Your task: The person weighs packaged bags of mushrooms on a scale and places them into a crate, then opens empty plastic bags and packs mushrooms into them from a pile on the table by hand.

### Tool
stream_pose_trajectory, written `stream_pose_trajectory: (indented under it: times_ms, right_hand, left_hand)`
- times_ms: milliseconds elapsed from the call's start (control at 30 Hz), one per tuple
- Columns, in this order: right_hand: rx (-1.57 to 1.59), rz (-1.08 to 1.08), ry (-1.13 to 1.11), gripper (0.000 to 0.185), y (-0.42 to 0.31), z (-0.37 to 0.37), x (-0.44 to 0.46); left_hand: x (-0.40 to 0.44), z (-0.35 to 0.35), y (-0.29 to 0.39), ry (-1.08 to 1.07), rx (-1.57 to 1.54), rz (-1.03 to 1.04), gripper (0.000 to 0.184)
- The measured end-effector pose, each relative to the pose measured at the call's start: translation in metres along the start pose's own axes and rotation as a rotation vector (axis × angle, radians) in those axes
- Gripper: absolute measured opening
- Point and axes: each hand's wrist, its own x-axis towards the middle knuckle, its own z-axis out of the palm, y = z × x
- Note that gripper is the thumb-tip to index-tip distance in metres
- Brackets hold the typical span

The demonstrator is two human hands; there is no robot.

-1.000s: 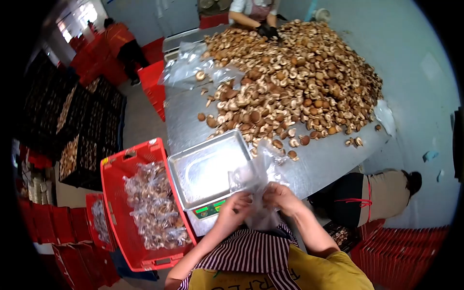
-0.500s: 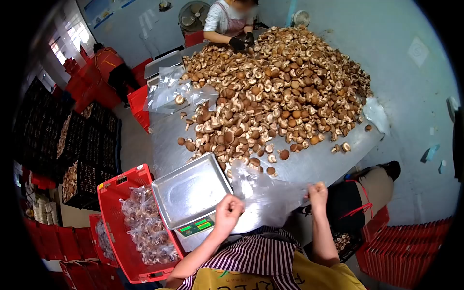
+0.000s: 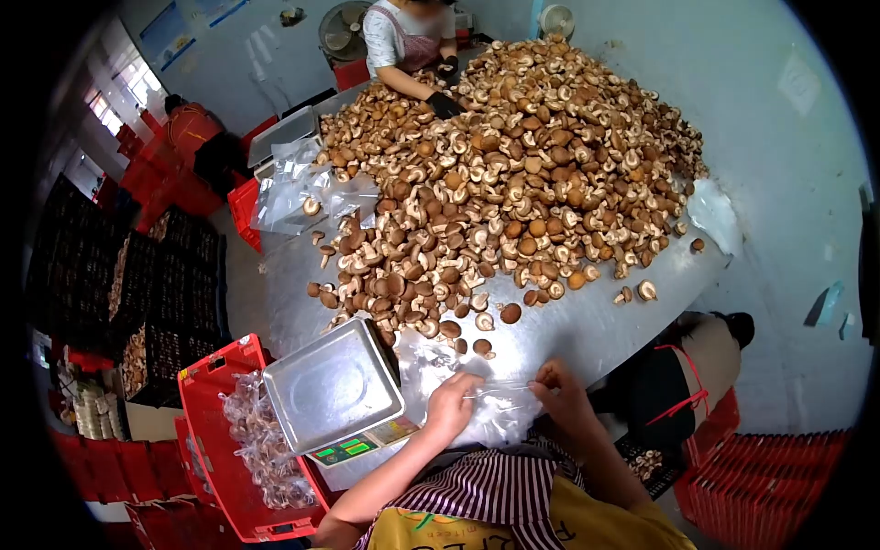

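A clear plastic bag (image 3: 504, 408) is stretched between my two hands at the near edge of the metal table. My left hand (image 3: 451, 405) pinches one side of its mouth, and my right hand (image 3: 561, 390) grips the other side. No mushrooms can be made out inside the bag. Just left of my left hand stands a weighing scale (image 3: 335, 385) with a bare metal pan and a lit green display. Beyond my hands rises a large heap of shiitake mushrooms (image 3: 513, 174), with a few loose ones near the bag.
A red crate (image 3: 220, 440) at the left holds bagged mushrooms (image 3: 270, 440). More plastic bags (image 3: 307, 197) lie at the table's far left. Across the table, a co-worker in black gloves (image 3: 445, 104) handles mushrooms. Someone bends down at the right, near stacked red crates (image 3: 761, 486).
My right hand has come in toward my left, so the bag is less widely stretched. The co-worker's gloved hands have moved apart. My view has shifted slightly.
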Motion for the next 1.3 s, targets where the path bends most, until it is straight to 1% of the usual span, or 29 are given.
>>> stream_pose_trajectory:
  times_ms: [67, 100, 167, 200, 267, 333, 400, 433, 467, 533, 567, 600, 633, 667, 733, 800, 833, 867, 900, 933, 1000, 1033, 1067, 1100, 1133, 1200, 1233, 1267, 1300]
  right_hand:
    - [-0.009, 0.105, -0.188, 0.015, 0.027, -0.023, 0.016]
    - [-0.009, 0.113, -0.196, 0.015, 0.047, -0.029, 0.028]
    - [0.109, 0.14, -0.144, 0.013, 0.083, -0.034, 0.054]
    - [0.11, 0.142, -0.158, 0.013, 0.085, -0.037, 0.068]
    - [-0.015, 0.139, -0.051, 0.012, 0.083, -0.039, 0.102]
    - [-0.045, 0.062, -0.086, 0.016, 0.077, -0.026, 0.128]
    - [-0.15, -0.271, -0.192, 0.031, 0.055, -0.014, 0.142]
    - [-0.267, -0.334, -0.351, 0.049, 0.043, -0.016, 0.144]
    - [-0.269, -0.339, -0.376, 0.049, 0.03, -0.015, 0.143]
    - [-0.332, -0.155, -0.621, 0.059, 0.012, -0.006, 0.137]
    - [-0.414, -0.243, -0.623, 0.062, 0.021, -0.003, 0.138]
    - [-0.415, -0.248, -0.643, 0.062, 0.041, -0.002, 0.138]
    - [-0.412, -0.215, -0.608, 0.059, 0.067, -0.002, 0.137]
    - [-0.411, -0.18, -0.574, 0.056, 0.083, -0.005, 0.135]
    - [-0.471, -0.167, -0.591, 0.049, 0.079, -0.009, 0.127]
    - [-0.294, -0.047, -0.507, 0.048, 0.064, -0.009, 0.113]
    - [-0.293, -0.042, -0.518, 0.048, 0.061, -0.005, 0.108]
    - [-0.313, -0.016, -0.543, 0.049, 0.057, -0.001, 0.104]
    - [-0.334, 0.007, -0.567, 0.051, 0.054, 0.004, 0.101]
    - [-0.336, 0.005, -0.574, 0.051, 0.053, 0.012, 0.097]
    - [-0.285, -0.034, -0.62, 0.055, 0.058, 0.03, 0.09]
    - [-0.326, -0.172, -0.634, 0.062, 0.073, 0.039, 0.089]
    - [-0.327, -0.176, -0.643, 0.062, 0.073, 0.044, 0.089]
    - [-0.421, -0.266, -0.666, 0.065, 0.072, 0.051, 0.088]
    - [-0.516, -0.355, -0.688, 0.068, 0.07, 0.056, 0.086]
    - [-0.563, -0.399, -0.704, 0.071, 0.068, 0.062, 0.079]
    - [-0.607, -0.45, -0.711, 0.073, 0.067, 0.065, 0.076]
    - [-0.61, -0.451, -0.715, 0.073, 0.065, 0.068, 0.072]
    - [-0.631, -0.476, -0.676, 0.074, 0.062, 0.071, 0.07]
  left_hand:
    - [0.001, 0.004, -0.01, 0.033, -0.195, -0.208, 0.031]
    - [0.004, 0.015, -0.024, 0.141, -0.182, -0.178, 0.034]
    - [0.014, 0.016, -0.03, 0.142, -0.147, -0.258, 0.034]
    - [0.019, 0.016, -0.032, 0.145, -0.113, -0.329, 0.035]
    - [0.027, 0.017, -0.029, 0.177, -0.112, -0.334, 0.034]
    - [0.033, 0.018, -0.02, 0.123, -0.285, -0.376, 0.033]
    - [0.045, 0.023, -0.023, 0.115, -0.45, -0.369, 0.027]
    - [0.052, 0.024, -0.024, 0.119, -0.53, -0.4, 0.025]
    - [0.061, 0.025, -0.025, 0.121, -0.615, -0.426, 0.023]
    - [0.081, 0.019, -0.026, 0.24, -0.664, -0.369, 0.024]
    - [0.088, 0.016, -0.034, 0.278, -0.303, -0.253, 0.024]
    - [0.093, 0.013, -0.041, 0.302, 0.06, -0.141, 0.024]
    - [0.094, 0.011, -0.046, 0.32, 0.331, -0.12, 0.024]
    - [0.089, 0.014, -0.059, 0.292, 0.468, -0.142, 0.023]
    - [0.067, 0.023, -0.079, 0.042, 0.535, -0.385, 0.024]
    - [0.035, 0.036, -0.089, 0.084, 0.53, -0.309, 0.024]
    - [0.024, 0.042, -0.09, 0.115, 0.634, -0.268, 0.025]
    - [0.018, 0.042, -0.084, 0.113, 0.633, -0.276, 0.025]
    - [0.014, 0.038, -0.072, 0.032, 0.511, -0.424, 0.03]
    - [0.01, 0.035, -0.062, -0.045, 0.385, -0.569, 0.035]
    - [-0.007, 0.034, -0.061, -0.103, 0.335, -0.62, 0.037]
    - [-0.02, 0.04, -0.067, -0.201, 0.316, -0.689, 0.04]
    - [-0.036, 0.05, -0.076, -0.3, 0.293, -0.755, 0.043]
    - [-0.064, 0.078, -0.105, -0.176, 0.407, -0.597, 0.045]
    - [-0.065, 0.073, -0.102, -0.174, 0.401, -0.602, 0.045]
    - [-0.057, 0.052, -0.085, -0.132, 0.269, -0.608, 0.041]
    - [-0.052, 0.047, -0.08, -0.051, 0.254, -0.58, 0.037]
    - [-0.044, 0.041, -0.07, 0.131, 0.255, -0.499, 0.025]
    - [-0.035, 0.032, -0.059, 0.17, 0.245, -0.462, 0.023]
